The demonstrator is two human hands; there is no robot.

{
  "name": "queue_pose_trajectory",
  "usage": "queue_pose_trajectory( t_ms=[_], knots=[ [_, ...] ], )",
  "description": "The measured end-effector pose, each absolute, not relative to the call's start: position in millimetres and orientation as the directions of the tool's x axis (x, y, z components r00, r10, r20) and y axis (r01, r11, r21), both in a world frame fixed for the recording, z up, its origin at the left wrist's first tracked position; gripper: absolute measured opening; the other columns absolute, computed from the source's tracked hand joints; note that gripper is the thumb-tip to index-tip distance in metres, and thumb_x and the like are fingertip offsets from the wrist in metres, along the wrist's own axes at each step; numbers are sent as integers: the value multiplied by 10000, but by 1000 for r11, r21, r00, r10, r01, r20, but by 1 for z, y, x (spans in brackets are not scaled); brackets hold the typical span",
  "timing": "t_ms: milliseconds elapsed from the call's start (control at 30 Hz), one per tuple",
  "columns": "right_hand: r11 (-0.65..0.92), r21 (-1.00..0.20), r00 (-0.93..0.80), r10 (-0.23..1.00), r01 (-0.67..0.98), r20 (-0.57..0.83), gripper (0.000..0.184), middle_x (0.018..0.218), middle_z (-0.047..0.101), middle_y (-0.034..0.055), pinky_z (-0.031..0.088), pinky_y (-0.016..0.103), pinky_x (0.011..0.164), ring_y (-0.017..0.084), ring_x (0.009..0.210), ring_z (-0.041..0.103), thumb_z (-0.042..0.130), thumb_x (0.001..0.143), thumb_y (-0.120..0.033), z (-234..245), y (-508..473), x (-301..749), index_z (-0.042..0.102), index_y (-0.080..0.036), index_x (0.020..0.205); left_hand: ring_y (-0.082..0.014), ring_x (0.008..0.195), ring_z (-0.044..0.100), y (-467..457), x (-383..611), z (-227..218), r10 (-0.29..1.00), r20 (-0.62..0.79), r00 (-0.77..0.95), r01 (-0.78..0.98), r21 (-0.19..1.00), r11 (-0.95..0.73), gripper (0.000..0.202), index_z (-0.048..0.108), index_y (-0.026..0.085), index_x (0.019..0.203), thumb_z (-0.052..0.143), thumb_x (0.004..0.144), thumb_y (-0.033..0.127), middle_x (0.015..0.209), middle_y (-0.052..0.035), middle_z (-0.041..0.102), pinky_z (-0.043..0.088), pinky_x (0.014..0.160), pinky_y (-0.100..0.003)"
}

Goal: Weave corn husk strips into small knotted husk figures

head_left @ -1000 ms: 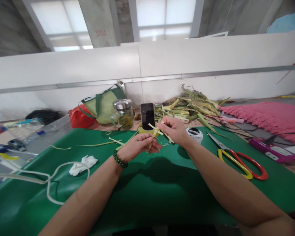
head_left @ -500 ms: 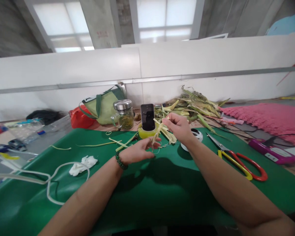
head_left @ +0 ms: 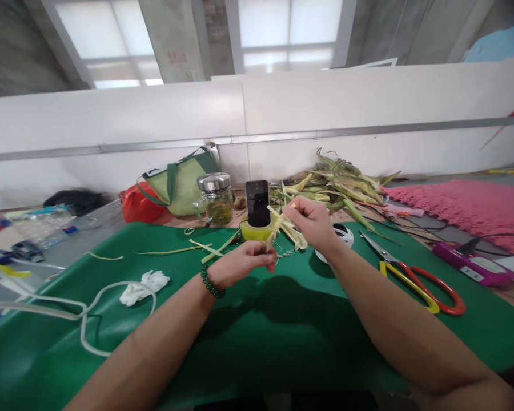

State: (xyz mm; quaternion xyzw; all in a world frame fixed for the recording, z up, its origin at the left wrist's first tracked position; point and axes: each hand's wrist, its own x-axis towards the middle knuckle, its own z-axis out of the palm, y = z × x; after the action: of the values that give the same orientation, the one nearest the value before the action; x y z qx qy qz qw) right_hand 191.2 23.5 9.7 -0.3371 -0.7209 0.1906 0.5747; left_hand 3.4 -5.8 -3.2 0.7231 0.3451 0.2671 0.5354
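Note:
A pale, twisted corn husk piece [head_left: 276, 224] is held between my two hands above the green mat [head_left: 295, 342]. My left hand [head_left: 251, 261], with a green bead bracelet [head_left: 211, 282] at its wrist, has its fingers closed around the lower end. My right hand [head_left: 312, 220] pinches the upper end between thumb and fingers. Right behind the piece, a phone [head_left: 257, 204] stands upright in a yellow roll of tape [head_left: 256, 232]. Loose husk strips [head_left: 216, 251] lie left of the hands, and a white round object [head_left: 340, 240] is partly hidden by my right wrist.
Scissors [head_left: 405, 277] with red and yellow handles lie to the right. A husk pile [head_left: 342, 180] and a lidded glass mug [head_left: 218, 202] stand at the back. On the left are a white cord [head_left: 85, 319] and crumpled tissue [head_left: 143, 288]. A purple power strip [head_left: 475, 264] sits far right.
My left hand's fingers have closed from a spread position onto the lower end of the husk piece. My right hand has hardly moved.

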Motion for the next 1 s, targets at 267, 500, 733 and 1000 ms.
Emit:
queue_pose_trajectory(
  t_ms=[267, 500, 733, 1000],
  knots=[
    [687, -685, -328, 723, 243, 608, 308, 527, 433, -35, 282, 231, 480, 83, 499, 363, 574, 792, -388, 12, 15, 183, 502, -174, 583, -196, 998, 583, -3, 0, 2, 833, 178, 524, -50, 983, -179, 445, 610, 168, 1061, 719, 695, 397, 1023, -66, 657, 446, 845, -282],
    [702, -666, -358, 707, 253, 610, 281, 534, 440, -36, 277, 224, 478, 78, 497, 361, 556, 801, -375, 6, 13, 176, 535, -162, 618, -84, 547, 579, -7, 14, -5, 902, 190, 389, -189, 974, -124, 380, 502, 170, 795, 702, 701, 480, 651, 39, 605, 491, 591, -226],
    [692, -678, -330, 719, 250, 612, 288, 564, 479, -19, 317, 227, 497, 94, 523, 412, 552, 806, -402, 8, 12, 179, 537, -171, 635, -68, 497, 540, -7, 13, -5, 898, 249, 363, -160, 966, -204, 377, 475, 172, 775, 693, 710, 473, 605, 43, 594, 443, 511, -191],
    [741, -586, -386, 671, 328, 633, 237, 581, 527, -10, 324, 226, 514, 96, 523, 428, 519, 832, -330, 6, 14, 178, 553, -174, 656, -117, 541, 599, -8, 13, -1, 923, 166, 348, 6, 984, -179, 344, 607, 145, 815, 695, 698, 456, 613, 12, 617, 492, 575, -249]
  ],
)
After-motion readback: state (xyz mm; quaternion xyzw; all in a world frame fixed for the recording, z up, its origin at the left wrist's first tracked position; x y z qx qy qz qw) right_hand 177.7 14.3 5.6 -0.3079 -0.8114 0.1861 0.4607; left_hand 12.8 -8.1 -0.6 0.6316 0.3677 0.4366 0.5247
